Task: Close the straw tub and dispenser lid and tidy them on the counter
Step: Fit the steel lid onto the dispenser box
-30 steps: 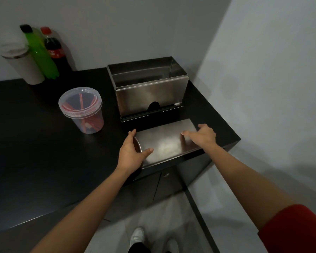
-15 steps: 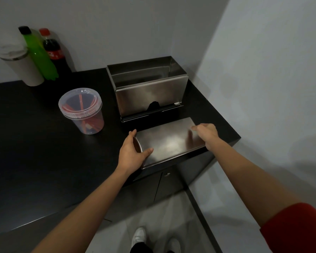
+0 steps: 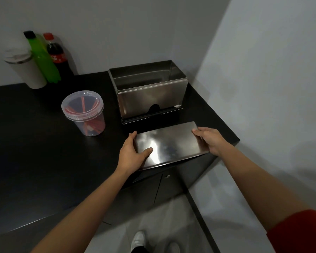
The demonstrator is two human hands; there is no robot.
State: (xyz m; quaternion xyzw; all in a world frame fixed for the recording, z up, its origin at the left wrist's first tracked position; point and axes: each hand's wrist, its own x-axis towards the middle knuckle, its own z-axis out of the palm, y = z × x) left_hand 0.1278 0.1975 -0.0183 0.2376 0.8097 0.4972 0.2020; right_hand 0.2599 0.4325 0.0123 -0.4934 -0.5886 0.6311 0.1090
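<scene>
Lid (image 3: 169, 143) of steel lies at the near counter (image 3: 44, 152) edge, gripped at its ends by left hand (image 3: 133, 152) and right hand (image 3: 211, 140). Behind it stands the open dispenser (image 3: 150, 95); the closed tub (image 3: 85, 113) is further left, grey walls beyond.

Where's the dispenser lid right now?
Head view, lower centre: the steel lid lies at the counter's front edge before the open dispenser, left hand and right hand gripping its ends.
</scene>
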